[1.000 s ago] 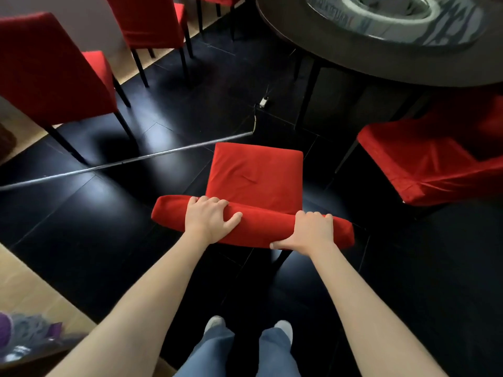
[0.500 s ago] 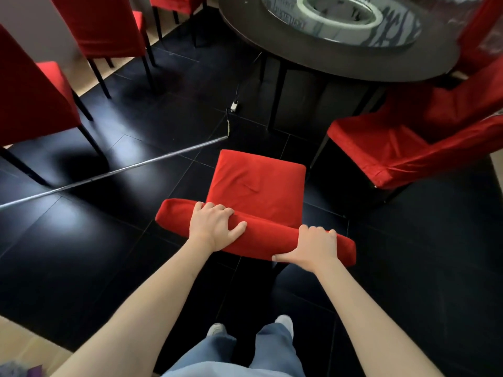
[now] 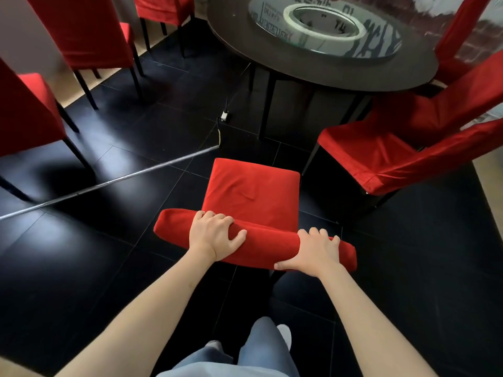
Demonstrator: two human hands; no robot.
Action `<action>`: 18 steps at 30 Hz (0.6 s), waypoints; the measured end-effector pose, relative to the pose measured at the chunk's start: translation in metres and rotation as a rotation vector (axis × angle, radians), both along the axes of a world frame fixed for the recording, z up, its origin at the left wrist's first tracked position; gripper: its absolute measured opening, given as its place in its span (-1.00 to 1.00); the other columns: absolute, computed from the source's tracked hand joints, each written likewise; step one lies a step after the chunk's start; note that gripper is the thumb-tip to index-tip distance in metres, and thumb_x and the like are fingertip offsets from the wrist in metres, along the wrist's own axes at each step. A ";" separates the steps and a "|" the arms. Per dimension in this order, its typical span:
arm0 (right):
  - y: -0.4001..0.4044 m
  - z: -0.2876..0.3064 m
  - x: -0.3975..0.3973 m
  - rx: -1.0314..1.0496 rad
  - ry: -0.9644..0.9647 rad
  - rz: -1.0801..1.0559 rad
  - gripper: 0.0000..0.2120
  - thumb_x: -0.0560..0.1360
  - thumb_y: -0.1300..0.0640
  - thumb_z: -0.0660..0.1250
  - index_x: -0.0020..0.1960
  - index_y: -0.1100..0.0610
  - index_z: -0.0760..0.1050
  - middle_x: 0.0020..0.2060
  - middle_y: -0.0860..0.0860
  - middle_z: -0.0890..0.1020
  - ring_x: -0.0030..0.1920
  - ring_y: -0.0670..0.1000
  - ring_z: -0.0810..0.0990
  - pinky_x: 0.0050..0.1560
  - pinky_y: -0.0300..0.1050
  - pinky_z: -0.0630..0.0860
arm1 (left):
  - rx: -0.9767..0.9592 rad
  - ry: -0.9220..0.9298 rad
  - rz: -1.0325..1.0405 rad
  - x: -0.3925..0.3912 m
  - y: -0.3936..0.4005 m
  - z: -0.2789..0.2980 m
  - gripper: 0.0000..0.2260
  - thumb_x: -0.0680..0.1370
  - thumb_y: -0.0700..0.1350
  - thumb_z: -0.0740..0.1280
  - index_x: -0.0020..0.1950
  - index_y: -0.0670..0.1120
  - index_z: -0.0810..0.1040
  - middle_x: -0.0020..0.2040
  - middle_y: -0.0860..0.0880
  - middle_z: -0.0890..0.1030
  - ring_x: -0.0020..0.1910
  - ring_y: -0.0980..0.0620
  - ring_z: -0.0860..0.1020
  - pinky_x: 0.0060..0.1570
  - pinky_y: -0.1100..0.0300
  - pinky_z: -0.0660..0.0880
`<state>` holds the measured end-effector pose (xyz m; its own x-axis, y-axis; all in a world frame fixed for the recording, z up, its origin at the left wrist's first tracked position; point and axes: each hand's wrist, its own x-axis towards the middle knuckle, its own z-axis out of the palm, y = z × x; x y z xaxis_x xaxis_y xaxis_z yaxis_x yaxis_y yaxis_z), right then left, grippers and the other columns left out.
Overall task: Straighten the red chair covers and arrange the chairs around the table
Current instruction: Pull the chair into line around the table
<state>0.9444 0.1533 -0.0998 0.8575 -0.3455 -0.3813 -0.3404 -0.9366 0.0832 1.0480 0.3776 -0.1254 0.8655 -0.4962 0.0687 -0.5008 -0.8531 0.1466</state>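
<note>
Directly in front of the person, on the black tiled floor (image 3: 81, 268), the red-covered chair (image 3: 251, 191) is held by the top of its backrest (image 3: 261, 247), with its seat pointing away toward the round table (image 3: 321, 69). The left hand (image 3: 213, 236) is wrapped over the left part of the backrest top, fingers over the far side and thumb lying along the cover. The right hand (image 3: 315, 251) grasps the right part, fingers curled over the top and thumb along the near face. The backrest's long axis runs left to right and is slanted, its right end lying nearer the person, so the chair is judged slightly turned relative to the table's near edge. The table lies straight ahead beyond the seat, with open floor between. A second covered chair (image 3: 386, 156) stands just right of the seat, near the table's right side. A forward push with a small turn is judged to be needed, with clearance on the right side watched.
</note>
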 end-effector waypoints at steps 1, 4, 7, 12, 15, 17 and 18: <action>-0.002 0.000 0.002 -0.001 -0.002 -0.006 0.15 -0.11 -0.71 0.02 0.27 -0.02 0.39 0.19 0.01 0.49 0.26 0.11 0.39 0.30 0.28 0.26 | -0.001 0.000 -0.002 0.003 -0.002 0.000 -0.37 0.43 0.35 -0.08 0.02 0.04 0.65 -0.07 0.07 0.67 -0.04 -0.03 0.57 0.16 0.05 0.34; -0.009 0.001 0.011 0.014 -0.002 -0.022 0.14 -0.10 -0.71 0.05 0.28 -0.04 0.39 0.22 0.02 0.48 0.29 0.13 0.38 0.33 0.30 0.22 | -0.005 0.005 0.001 0.012 -0.009 -0.001 -0.38 0.44 0.35 -0.07 0.00 0.04 0.65 -0.08 0.06 0.67 -0.06 -0.03 0.57 0.14 0.04 0.35; -0.016 0.002 0.021 0.030 0.000 -0.019 0.11 -0.07 -0.70 0.09 0.30 -0.06 0.39 0.23 0.02 0.48 0.30 0.13 0.37 0.35 0.32 0.17 | -0.001 0.002 0.005 0.022 -0.016 -0.001 -0.39 0.44 0.35 -0.06 -0.01 0.04 0.65 -0.10 0.06 0.67 -0.08 -0.04 0.57 0.12 0.03 0.36; -0.033 0.006 0.048 0.054 -0.007 -0.025 0.08 -0.04 -0.68 0.14 0.32 -0.08 0.38 0.24 0.02 0.47 0.31 0.12 0.36 0.36 0.31 0.14 | 0.019 0.003 -0.001 0.050 -0.034 0.001 -0.38 0.44 0.35 -0.09 0.00 0.04 0.64 -0.11 0.07 0.66 -0.08 -0.02 0.57 0.09 0.04 0.37; -0.027 0.004 0.067 0.088 -0.027 0.008 0.11 -0.07 -0.69 0.08 0.31 -0.08 0.40 0.19 -0.01 0.49 0.26 0.10 0.39 0.32 0.27 0.20 | 0.048 -0.026 -0.008 0.073 -0.027 0.000 -0.40 0.44 0.34 -0.08 -0.03 0.04 0.64 -0.14 0.07 0.66 -0.10 -0.03 0.57 0.05 0.05 0.37; -0.014 -0.001 0.076 0.112 -0.058 0.029 0.11 -0.08 -0.70 0.06 0.29 -0.08 0.42 0.15 -0.04 0.51 0.22 0.08 0.42 0.27 0.23 0.21 | 0.070 -0.046 -0.012 0.087 -0.014 -0.002 -0.40 0.43 0.34 -0.08 -0.05 0.04 0.64 -0.14 0.06 0.66 -0.09 -0.04 0.57 0.04 0.04 0.36; -0.009 -0.004 0.081 0.126 -0.075 0.038 0.11 -0.07 -0.70 0.06 0.29 -0.08 0.43 0.14 -0.05 0.52 0.21 0.07 0.43 0.27 0.21 0.20 | 0.081 -0.058 -0.011 0.094 -0.009 -0.002 -0.41 0.43 0.34 -0.07 -0.06 0.04 0.64 -0.14 0.05 0.66 -0.09 -0.04 0.58 0.03 0.04 0.37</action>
<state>1.0255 0.1440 -0.1035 0.8967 -0.2656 -0.3541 -0.3053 -0.9503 -0.0604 1.1417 0.3685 -0.1279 0.8558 -0.5114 0.0779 -0.5156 -0.8555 0.0477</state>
